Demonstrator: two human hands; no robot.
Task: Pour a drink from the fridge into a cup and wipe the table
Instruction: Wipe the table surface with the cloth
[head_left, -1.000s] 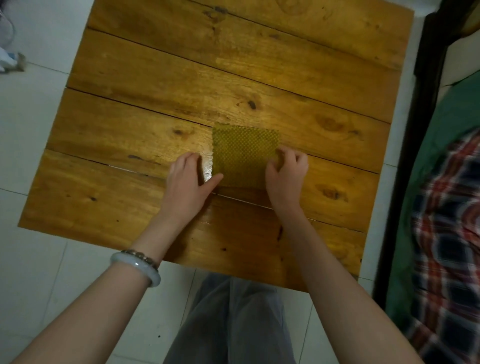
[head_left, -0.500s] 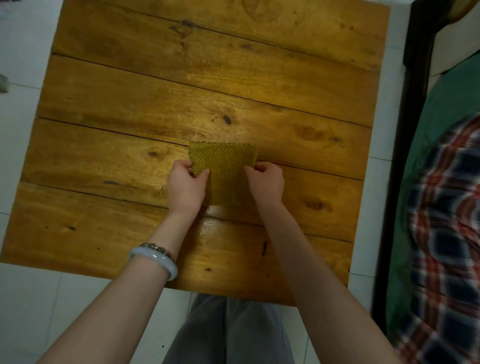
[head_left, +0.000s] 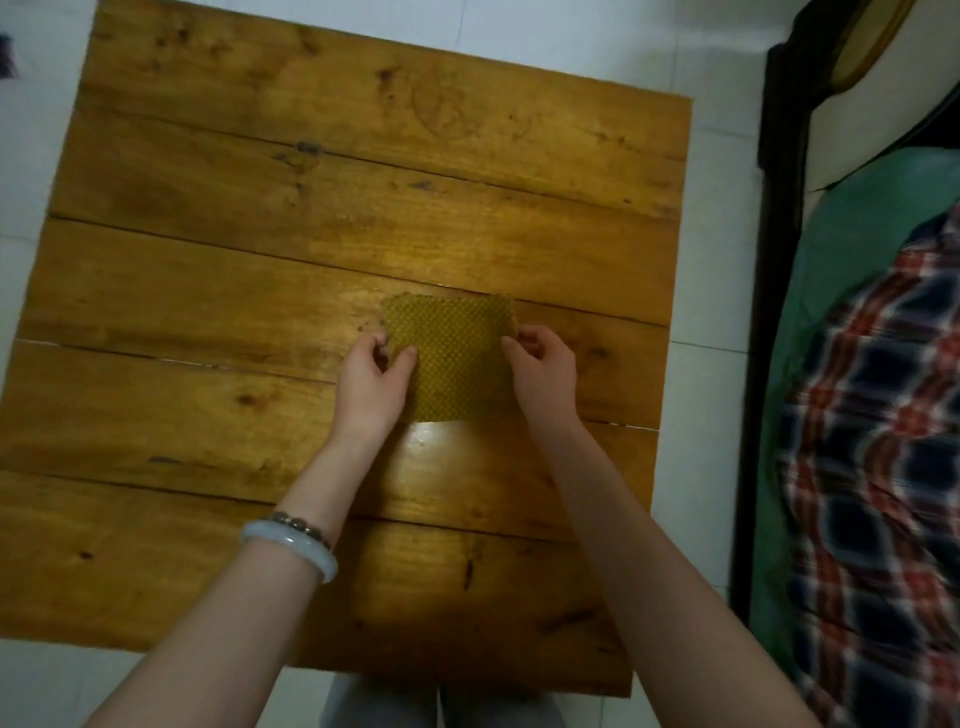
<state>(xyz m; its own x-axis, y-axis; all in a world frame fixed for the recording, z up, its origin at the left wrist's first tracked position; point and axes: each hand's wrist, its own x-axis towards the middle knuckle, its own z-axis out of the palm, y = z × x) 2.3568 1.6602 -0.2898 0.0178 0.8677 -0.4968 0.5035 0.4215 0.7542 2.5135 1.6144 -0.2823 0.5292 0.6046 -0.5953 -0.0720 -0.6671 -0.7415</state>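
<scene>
Cloth (head_left: 454, 364): a small olive-yellow square with a dotted weave, just right of the frame's centre, over the middle planks of the table. Its far edge runs along a seam between two planks (whether it lies fully flat or is lifted a little, I cannot tell).
Left hand (head_left: 371, 389): reaches in from the lower left of the frame. The thumb lies on top of the cloth's left edge and the fingers curl at that edge, pinching it.
Right hand (head_left: 545, 371): reaches in from the lower right. The fingers curl in at the cloth's right edge, pinching it near the upper corner.
Table (head_left: 234, 249): broad honey-coloured wooden planks with dark knots and open seams, filling most of the frame. A patch of glare shines on the wood just below the cloth.
Left wrist: a pale, smooth bangle (head_left: 291, 543) with a string of dark beads (head_left: 301, 522) touching it on the hand side.
Floor (head_left: 717, 130): white tiles showing around the table at the upper right, the left edge and the bottom.
Right edge of the frame: a dark wooden frame (head_left: 774, 260) stands beside the table, with a green sheet (head_left: 857, 223) behind it and a red, white and navy plaid fabric (head_left: 883, 493) lying over the green.
Bottom centre: the person's grey trousers (head_left: 384, 706), just under the table's near edge.
</scene>
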